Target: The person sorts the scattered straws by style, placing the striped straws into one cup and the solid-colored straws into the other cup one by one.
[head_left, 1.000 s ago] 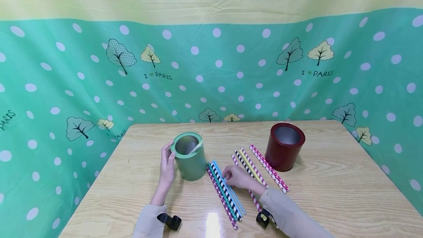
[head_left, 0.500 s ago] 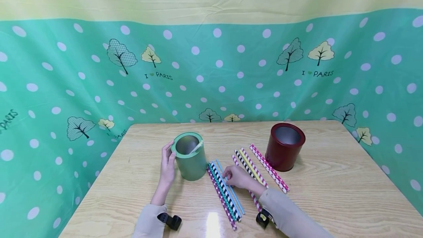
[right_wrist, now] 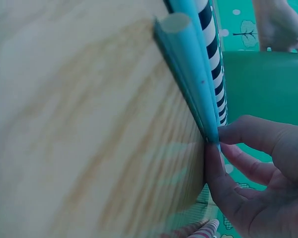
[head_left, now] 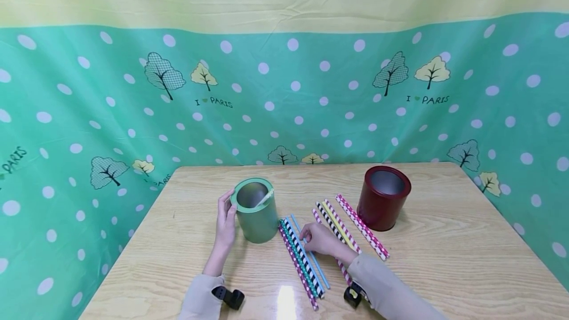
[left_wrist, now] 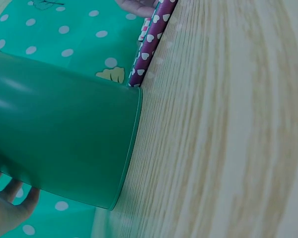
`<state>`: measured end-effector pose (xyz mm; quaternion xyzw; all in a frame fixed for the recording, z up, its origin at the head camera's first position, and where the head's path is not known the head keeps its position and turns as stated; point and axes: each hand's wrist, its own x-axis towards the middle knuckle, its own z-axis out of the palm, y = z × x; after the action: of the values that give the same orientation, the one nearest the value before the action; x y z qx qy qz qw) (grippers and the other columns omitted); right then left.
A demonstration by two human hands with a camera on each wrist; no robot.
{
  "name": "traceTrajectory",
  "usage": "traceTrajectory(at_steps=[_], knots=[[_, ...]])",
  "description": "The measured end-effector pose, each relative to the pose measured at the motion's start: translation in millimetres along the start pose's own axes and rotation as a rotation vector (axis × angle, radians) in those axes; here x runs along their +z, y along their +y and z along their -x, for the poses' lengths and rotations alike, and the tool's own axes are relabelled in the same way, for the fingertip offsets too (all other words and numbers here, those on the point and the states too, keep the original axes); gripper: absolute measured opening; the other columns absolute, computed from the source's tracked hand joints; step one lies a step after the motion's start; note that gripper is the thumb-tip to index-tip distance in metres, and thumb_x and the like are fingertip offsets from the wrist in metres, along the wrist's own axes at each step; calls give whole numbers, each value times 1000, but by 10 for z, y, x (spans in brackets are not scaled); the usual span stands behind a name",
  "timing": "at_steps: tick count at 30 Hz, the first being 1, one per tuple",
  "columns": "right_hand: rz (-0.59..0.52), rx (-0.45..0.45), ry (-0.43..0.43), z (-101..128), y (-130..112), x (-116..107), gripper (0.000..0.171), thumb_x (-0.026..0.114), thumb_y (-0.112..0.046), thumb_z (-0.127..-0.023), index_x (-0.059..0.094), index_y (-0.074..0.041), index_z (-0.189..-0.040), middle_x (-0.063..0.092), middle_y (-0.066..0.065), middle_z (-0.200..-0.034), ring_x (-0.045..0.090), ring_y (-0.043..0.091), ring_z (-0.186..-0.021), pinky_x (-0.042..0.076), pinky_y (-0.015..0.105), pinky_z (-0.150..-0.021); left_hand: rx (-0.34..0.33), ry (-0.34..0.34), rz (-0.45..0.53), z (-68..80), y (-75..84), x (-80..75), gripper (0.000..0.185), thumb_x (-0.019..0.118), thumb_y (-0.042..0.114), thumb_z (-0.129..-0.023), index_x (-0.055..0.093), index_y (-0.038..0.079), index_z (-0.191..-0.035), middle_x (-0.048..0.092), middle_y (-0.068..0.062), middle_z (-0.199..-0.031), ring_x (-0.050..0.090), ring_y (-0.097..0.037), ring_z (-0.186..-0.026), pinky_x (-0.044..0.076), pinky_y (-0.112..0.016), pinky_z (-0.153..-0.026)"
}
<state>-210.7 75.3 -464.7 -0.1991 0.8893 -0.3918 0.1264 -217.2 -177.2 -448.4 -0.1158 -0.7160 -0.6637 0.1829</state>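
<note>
My right hand [head_left: 321, 239] pinches a light blue paper straw [right_wrist: 188, 69] between thumb and fingertips, low over the wooden table. Beside it on the left lie another light blue straw, a black-and-white striped straw [head_left: 310, 271], a green dotted straw [head_left: 302, 260] and a purple straw with white hearts [head_left: 299, 271]. My left hand [head_left: 225, 223] holds the left side of an upright green canister [head_left: 257, 221], fingers at its rim. A pale straw [head_left: 265, 197] leans inside that canister. In the left wrist view, fingertips press against the canister's wall.
A dark red canister [head_left: 383, 201] stands at the right. Between it and my right hand lie pink dotted straws [head_left: 362, 226], a yellow straw [head_left: 336, 219] and several striped straws, partly under my right forearm. A green patterned cloth [head_left: 284, 88] hangs behind the table [head_left: 449, 241].
The pinched blue straw has come slightly apart from the other blue straw, its near end shifting a little. The left hand and green canister stay in place.
</note>
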Motion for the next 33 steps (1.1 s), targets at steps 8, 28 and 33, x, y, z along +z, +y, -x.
traceTrajectory(at_steps=[8,28,33], knots=[[14,6,18,-9,-1,7,19,65,4,-66,60,-3,-83,47,-1,-63,42,9,-54,37,19,-48,2,0,6,0,-25,0,39,32,15,-95,27,1,-131,32,-16,-137,27,-29,-127,26,-25,-100],[-113,46,39,5,17,-20,25,61,6,-67,58,1,-92,52,1,-65,46,10,-55,41,21,-49,12,4,-23,10,-27,4,40,32,18,-95,27,2,-131,32,-16,-137,28,-31,-126,22,-46,-102],[-161,46,84,-10,27,-59,29,60,7,-68,57,2,-96,53,3,-69,48,11,-57,43,21,-50,16,0,-22,8,-23,7,40,32,17,-95,27,1,-131,31,-17,-137,27,-32,-126,21,-49,-102]])
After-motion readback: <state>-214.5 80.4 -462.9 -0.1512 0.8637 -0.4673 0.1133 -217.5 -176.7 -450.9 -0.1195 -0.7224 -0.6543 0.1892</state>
